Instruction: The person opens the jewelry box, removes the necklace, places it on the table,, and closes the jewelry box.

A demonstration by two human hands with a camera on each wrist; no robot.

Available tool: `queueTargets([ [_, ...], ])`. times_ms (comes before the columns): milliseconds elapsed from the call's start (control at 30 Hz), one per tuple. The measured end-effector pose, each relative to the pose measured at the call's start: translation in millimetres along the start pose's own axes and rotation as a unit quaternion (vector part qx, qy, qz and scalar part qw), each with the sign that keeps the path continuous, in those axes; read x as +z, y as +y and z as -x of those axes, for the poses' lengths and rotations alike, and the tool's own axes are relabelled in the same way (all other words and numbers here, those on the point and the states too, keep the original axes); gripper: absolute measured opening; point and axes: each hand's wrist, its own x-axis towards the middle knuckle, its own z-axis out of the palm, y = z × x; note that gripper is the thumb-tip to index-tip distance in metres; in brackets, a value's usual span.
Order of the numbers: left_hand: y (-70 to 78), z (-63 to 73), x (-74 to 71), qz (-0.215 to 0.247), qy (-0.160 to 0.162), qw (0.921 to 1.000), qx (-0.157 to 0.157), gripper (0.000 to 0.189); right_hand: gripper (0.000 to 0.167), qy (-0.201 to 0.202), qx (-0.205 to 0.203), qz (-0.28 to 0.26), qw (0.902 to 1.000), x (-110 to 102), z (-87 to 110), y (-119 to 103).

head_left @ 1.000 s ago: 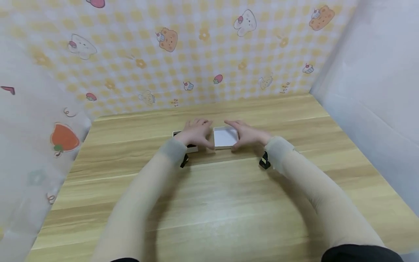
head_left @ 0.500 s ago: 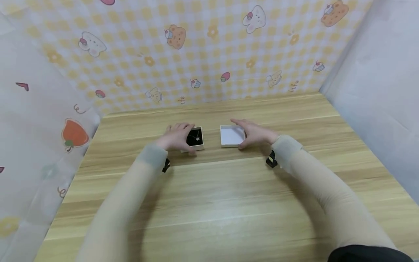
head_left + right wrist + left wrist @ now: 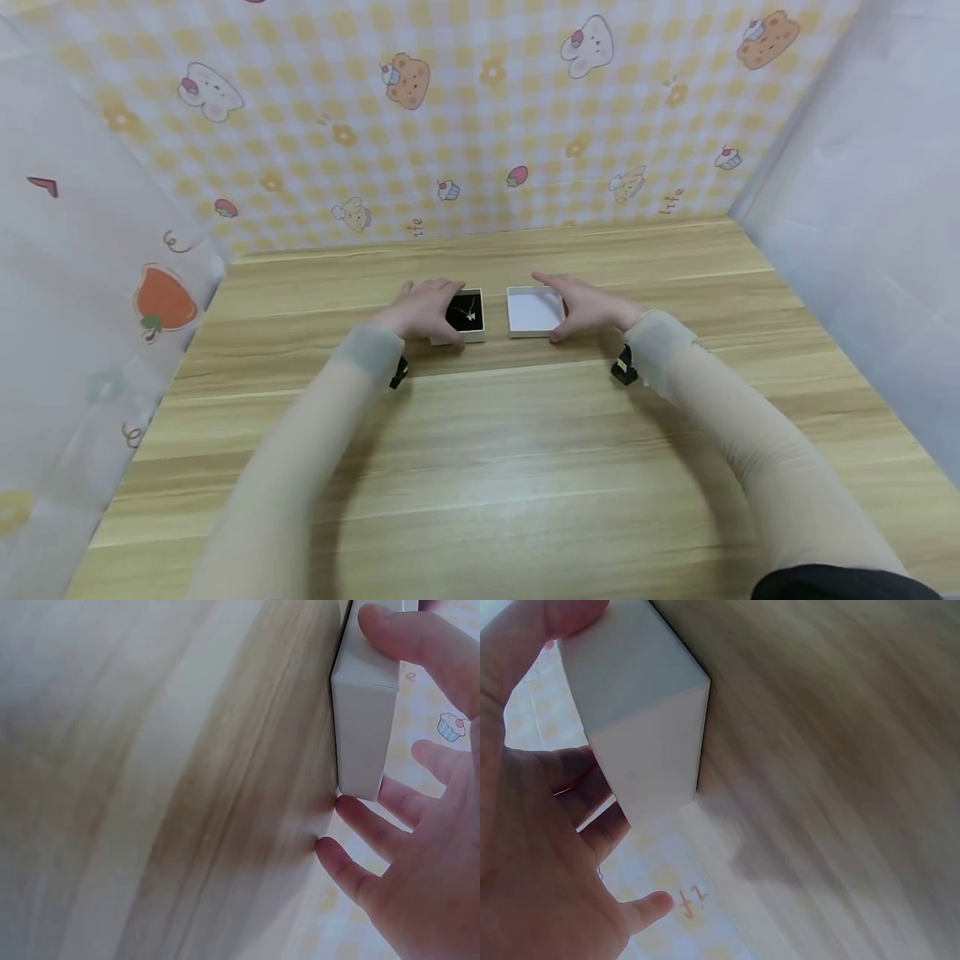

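Note:
In the head view, a small white jewelry box [image 3: 474, 337] with a black insert sits on the table. A silver necklace [image 3: 470, 316] with a small pendant lies on the insert. My left hand [image 3: 423, 310] grips the box from its left side, thumb on the near wall and fingers on the far side, covering its left part. Just to the right lies the white box lid [image 3: 534, 309], hollow side up. My right hand [image 3: 588, 307] holds the lid around its right end, thumb at the near edge. The wrist views show the outer walls of the box [image 3: 652, 761] and lid [image 3: 364, 735].
The wood-grain table [image 3: 495, 467] stretches toward me. A yellow checked backdrop [image 3: 480, 125] with cartoon prints stands behind it, and pale sheets [image 3: 862, 167] hang at the sides. A narrow gap separates box and lid.
My left hand moved left from beside the lid to the box's left end, then slid right with the box, narrowing the gap. My right hand stays at the lid. The head view shifted slightly.

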Motion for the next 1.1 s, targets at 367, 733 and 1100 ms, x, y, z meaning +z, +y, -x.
queueTargets([
  [367, 1.9, 4.3, -4.6, 0.023, -0.004, 0.9997, -0.001, 0.108, 0.113, 0.017, 0.017, 0.027, 0.9993, 3, -3.6, -6],
  [733, -4.4, 16.4, -24.3, 0.017, 0.062, 0.9978, 0.015, 0.065, 0.109, 0.068, 0.006, 0.066, 0.9955, 3, -19.2, -44],
  [1100, -1.8, 20.6, -22.9, -0.008, 0.051, 0.9986, 0.006, 0.058, 0.107, 0.015, 0.022, 0.119, 0.9926, 18, -49.4, -82],
])
